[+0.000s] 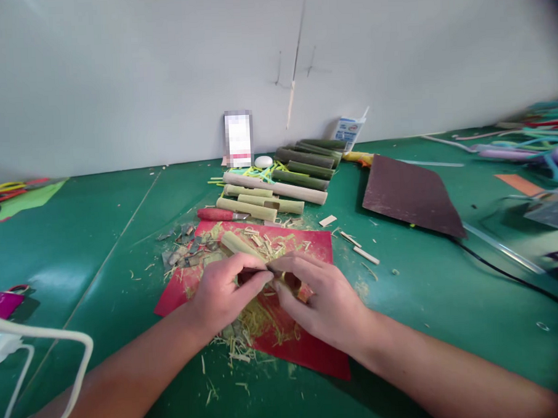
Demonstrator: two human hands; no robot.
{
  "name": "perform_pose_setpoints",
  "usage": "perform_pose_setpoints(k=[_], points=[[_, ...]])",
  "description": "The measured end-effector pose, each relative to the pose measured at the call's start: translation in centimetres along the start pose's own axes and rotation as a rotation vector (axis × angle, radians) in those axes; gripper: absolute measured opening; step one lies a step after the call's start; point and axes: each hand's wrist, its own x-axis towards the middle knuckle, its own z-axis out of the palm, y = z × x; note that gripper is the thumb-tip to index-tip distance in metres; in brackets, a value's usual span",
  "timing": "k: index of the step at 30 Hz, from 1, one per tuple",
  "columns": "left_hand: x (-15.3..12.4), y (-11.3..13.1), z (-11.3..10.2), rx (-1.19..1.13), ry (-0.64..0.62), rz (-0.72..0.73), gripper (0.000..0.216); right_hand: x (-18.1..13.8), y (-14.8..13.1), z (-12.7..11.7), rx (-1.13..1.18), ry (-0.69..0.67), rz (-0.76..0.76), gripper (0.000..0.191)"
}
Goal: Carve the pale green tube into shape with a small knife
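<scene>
Slip risk: bamboo tube [236,241] is round and sits on loose shavings [256,321], so a weak hold could let it roll or twist under pressure.
Finger risk: thin dark piece [254,270] is right where both hands meet; if it has an edge (too small and covered to tell), a skid could nick a fingertip.
Split risk: pressing hard near the hollow end could crack the tube wall, I'd judge.
Sheet risk: red sheet [319,349] looks loose on the bench [124,265]; a sideways push could slide it, shavings and all.
Tube vs fingers: tube slants over the red sheet, far end clear of both hands, middle partly hidden behind the left hand's fingers, hollow near end inside the right hand's grasp.
Left hand [220,291]: thumb and forefinger pinched on the thin dark piece, tips close to the tube.
Right hand [327,299]: clamped on the tube's near end, thumb below, forefinger above; whether the forefinger touches the dark piece, can't tell.
Red-handled tool [217,214]: lying just beyond the sheet, not held.
Bamboo row [301,191]: cut pieces, pale and green, lying past the tool.
</scene>
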Motion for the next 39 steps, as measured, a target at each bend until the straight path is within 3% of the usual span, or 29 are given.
perform_pose_setpoints(k=[10, 20, 26, 31, 34, 39], points=[[0.1, -0.1, 0.2, -0.092, 0.018, -0.075, 0.012, 0.0, 0.0, 0.0, 0.151, -0.025, 0.084, 0.011], [-0.2, -0.5, -0.1, -0.41, -0.134, -0.124, 0.009, 0.0, -0.2, -0.4, 0.266, -0.009, 0.032, 0.007], [-0.1, -0.2, -0.2, -0.333, -0.073, -0.108, 0.01, -0.1, 0.6, -0.5, 0.026, -0.026, -0.032, 0.013], [0.3, 0.4, 0.2, -0.332, -0.133, -0.231, 0.004, 0.1, 0.8, -0.7, -0.249, -0.004, -0.181, 0.016], [0.3, 0.5, 0.3, -0.373, -0.145, -0.273, 0.008, 0.2, 0.9, -0.8, -0.299, 0.037, -0.211, 0.015], [0.6, -0.4, -0.2, -0.173, -0.052, -0.071, 0.007, 0.4, 0.9, -0.8, -0.317, 0.01, -0.11, 0.014]])
